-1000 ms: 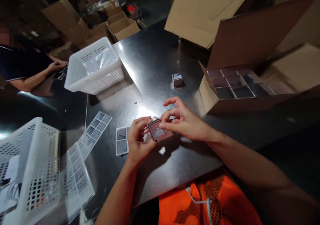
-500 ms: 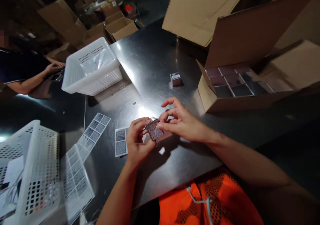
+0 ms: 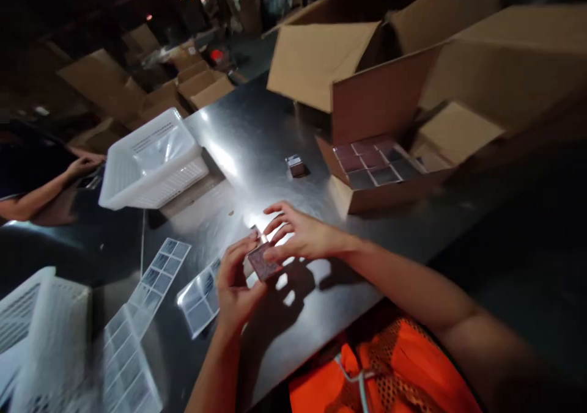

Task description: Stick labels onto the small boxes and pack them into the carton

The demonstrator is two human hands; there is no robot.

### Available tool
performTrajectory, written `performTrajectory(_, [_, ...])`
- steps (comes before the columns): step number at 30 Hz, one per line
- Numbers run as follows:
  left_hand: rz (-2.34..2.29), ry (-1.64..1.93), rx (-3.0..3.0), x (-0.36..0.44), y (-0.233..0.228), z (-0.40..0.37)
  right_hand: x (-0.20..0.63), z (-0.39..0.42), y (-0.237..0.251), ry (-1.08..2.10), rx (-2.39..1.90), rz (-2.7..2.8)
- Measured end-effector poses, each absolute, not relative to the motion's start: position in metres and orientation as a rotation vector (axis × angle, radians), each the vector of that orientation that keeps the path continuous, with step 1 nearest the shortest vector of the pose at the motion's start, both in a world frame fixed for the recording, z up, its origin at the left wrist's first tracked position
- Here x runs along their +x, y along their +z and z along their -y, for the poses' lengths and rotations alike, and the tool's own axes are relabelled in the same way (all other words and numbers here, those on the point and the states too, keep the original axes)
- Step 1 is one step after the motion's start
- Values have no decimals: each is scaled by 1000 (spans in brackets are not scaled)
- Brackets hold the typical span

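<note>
My left hand and my right hand together hold a small square box with a patterned label on its face, just above the dark metal table. The left hand's fingers wrap its left side. The right hand's fingertips press on its upper right edge. A sheet of label stickers lies on the table beside my left hand. A second small box stands alone farther back.
An open cardboard carton with several small boxes inside sits at the right. White plastic baskets stand at back left and front left. Long sticker strips lie at the left. Another person's arm rests at far left.
The camera tilted up and swung, so everything sits lower and left in view. My hands keep hold of the small box, and the sticker sheet now looks tilted.
</note>
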State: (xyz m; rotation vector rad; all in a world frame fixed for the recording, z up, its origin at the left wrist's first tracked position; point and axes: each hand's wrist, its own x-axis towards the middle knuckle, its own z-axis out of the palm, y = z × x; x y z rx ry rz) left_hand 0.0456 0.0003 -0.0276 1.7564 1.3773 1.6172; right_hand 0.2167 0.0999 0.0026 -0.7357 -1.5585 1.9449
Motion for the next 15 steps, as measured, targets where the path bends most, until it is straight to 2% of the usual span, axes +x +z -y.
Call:
performTrajectory(2, [-1338,1585,1881,38,-29,0,220,-95,7,1968,-677,1711])
performTrajectory(5, [-1409,1463,1920,17,-31,-5,240,-86,24,1688,-616,1918])
performTrajectory(8, [-1954,1282,1682,-14,-30,-13,289,-87,51,1198,-693,1829])
performTrajectory(10, [-2316,1131,1505,-35,-28,-18,336,-101,67,745,-868,1732])
performTrajectory(12, [-2492,1062,1378,-50,-25,-22,387,-122,80,280,-1136,1640])
performTrajectory(13, [-2511,1099,1359,-53,-22,-23,410,-132,85,134,-1217,1662])
performTrajectory(15, [-2452,1265,1425,-48,-14,-21,444,-149,91,68,-1296,1819])
